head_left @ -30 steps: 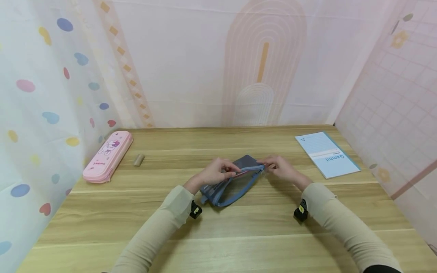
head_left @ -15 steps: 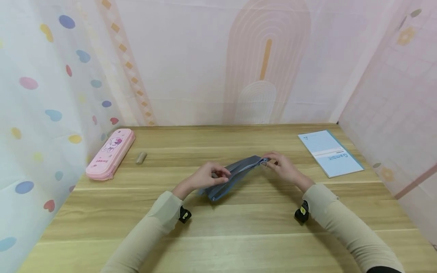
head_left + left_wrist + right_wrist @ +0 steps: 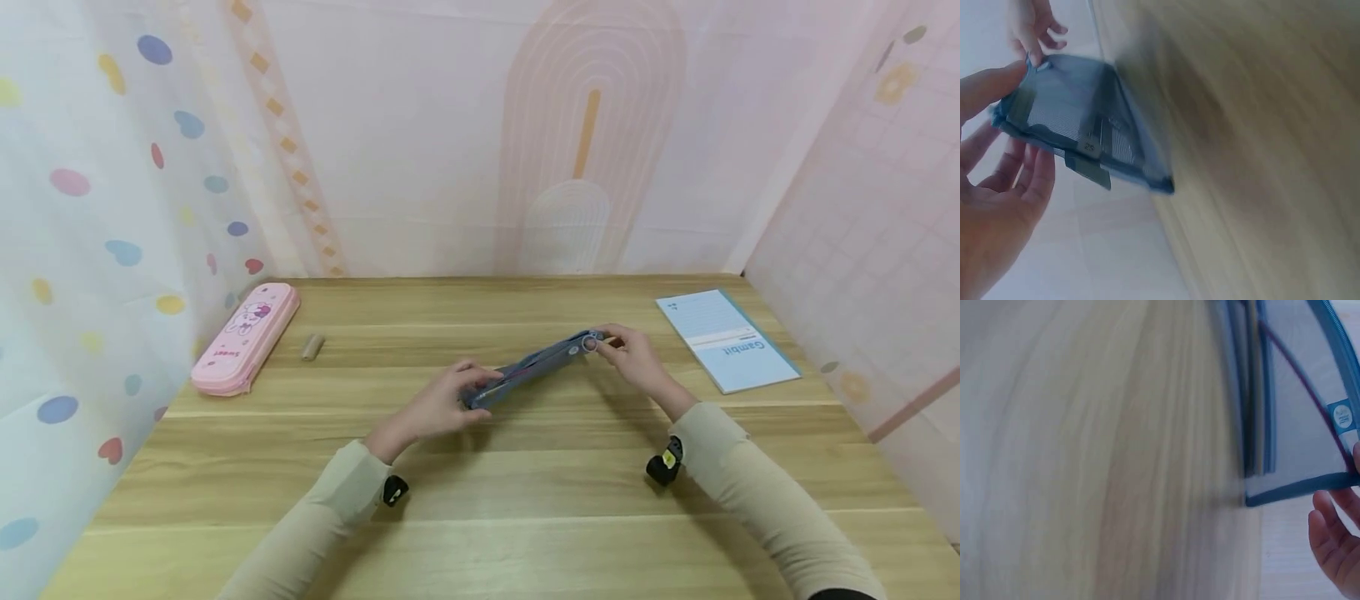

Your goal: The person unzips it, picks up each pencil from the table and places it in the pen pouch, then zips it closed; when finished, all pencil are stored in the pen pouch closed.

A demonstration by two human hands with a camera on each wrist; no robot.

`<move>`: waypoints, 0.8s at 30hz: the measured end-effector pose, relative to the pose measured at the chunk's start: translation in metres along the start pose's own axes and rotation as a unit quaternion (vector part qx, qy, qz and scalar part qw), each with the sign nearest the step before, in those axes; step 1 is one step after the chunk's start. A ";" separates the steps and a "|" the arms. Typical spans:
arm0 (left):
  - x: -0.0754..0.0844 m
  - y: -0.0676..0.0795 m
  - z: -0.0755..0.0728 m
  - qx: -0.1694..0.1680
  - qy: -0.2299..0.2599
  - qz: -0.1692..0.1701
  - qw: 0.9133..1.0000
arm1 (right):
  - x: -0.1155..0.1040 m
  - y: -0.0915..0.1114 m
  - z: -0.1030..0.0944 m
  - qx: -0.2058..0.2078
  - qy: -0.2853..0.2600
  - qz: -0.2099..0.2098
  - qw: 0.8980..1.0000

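A blue-grey mesh zipper pouch (image 3: 536, 365) is held on edge above the wooden table between both hands. My left hand (image 3: 438, 402) grips its left end, the thumb on one side and the fingers on the other, as the left wrist view shows. At the other end my right hand (image 3: 636, 362) pinches the top corner by the zipper, where a small ring hangs. Through the mesh in the right wrist view, several long thin sticks like pencils (image 3: 1254, 412) lie along the bottom. A slender dark red one (image 3: 1300, 372) slants up toward the right hand.
A pink hard pencil case (image 3: 243, 337) lies at the table's back left. Beside it is a small tan cylinder (image 3: 312, 347). A light blue notebook (image 3: 727, 340) marked Gambit lies at the back right. Patterned curtains (image 3: 420, 150) line the table's back and sides.
The pouch's mouth, gaping a second ago, has drawn narrow as the pouch turned on edge and rose at the right. My left hand moved left to the pouch's end; my right hand moved slightly up and right.
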State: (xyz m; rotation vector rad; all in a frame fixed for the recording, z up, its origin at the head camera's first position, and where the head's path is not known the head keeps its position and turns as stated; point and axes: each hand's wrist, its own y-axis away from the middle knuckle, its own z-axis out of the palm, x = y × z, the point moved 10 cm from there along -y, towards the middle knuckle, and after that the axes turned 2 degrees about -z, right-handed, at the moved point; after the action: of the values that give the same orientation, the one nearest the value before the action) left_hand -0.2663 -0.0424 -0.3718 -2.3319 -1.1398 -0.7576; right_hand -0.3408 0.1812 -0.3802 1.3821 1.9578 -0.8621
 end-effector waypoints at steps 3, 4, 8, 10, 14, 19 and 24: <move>0.001 0.003 -0.010 0.038 0.003 0.010 0.999 | 0.000 0.002 0.000 0.002 -0.028 0.019 0.999; 0.001 0.004 -0.014 0.049 0.002 0.013 0.999 | 0.000 0.003 0.000 0.004 -0.034 0.024 0.999; 0.002 0.008 -0.029 0.098 0.006 0.038 0.994 | -0.003 0.005 0.000 0.004 -0.048 0.031 0.998; 0.000 0.010 -0.037 0.123 0.008 0.040 0.992 | -0.007 0.007 -0.001 0.007 -0.059 0.034 0.998; -0.012 0.011 -0.051 0.169 0.022 0.010 0.985 | -0.011 0.011 -0.002 0.022 -0.066 0.037 0.997; -0.032 0.010 -0.063 0.200 0.085 -0.039 0.975 | -0.011 0.010 -0.005 0.049 -0.060 0.027 0.997; -0.054 0.008 -0.062 0.190 0.170 -0.087 0.963 | -0.012 0.013 -0.007 0.060 -0.072 0.024 0.995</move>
State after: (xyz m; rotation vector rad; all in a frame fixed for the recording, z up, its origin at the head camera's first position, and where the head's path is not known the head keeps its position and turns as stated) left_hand -0.3052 -0.1144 -0.3601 -1.7262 -1.2174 -0.8733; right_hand -0.3260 0.1830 -0.3692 1.3870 1.7830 -1.0411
